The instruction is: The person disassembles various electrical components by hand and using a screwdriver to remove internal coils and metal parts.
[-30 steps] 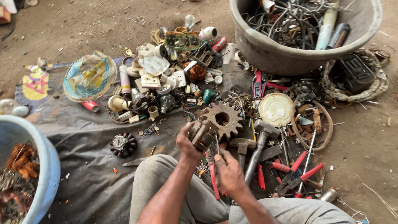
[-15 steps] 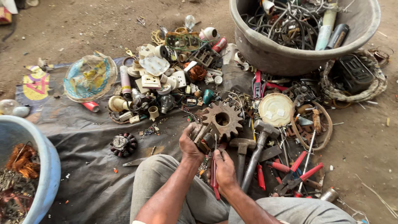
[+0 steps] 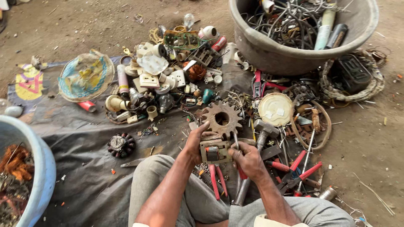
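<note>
Just beyond your knees, your left hand (image 3: 194, 145) clamps the small metal block (image 3: 216, 152) by its left side, long axis running left to right. Your right hand (image 3: 249, 162), touching the block's right edge, grips a screwdriver (image 3: 236, 145) angled up toward the rusty gear (image 3: 221, 119) lying just beyond.

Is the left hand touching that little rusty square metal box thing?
Touching. The head view shows the left hand wrapped around the left edge of the small rusty square metal part, thumb over its top, with no gap.
</note>
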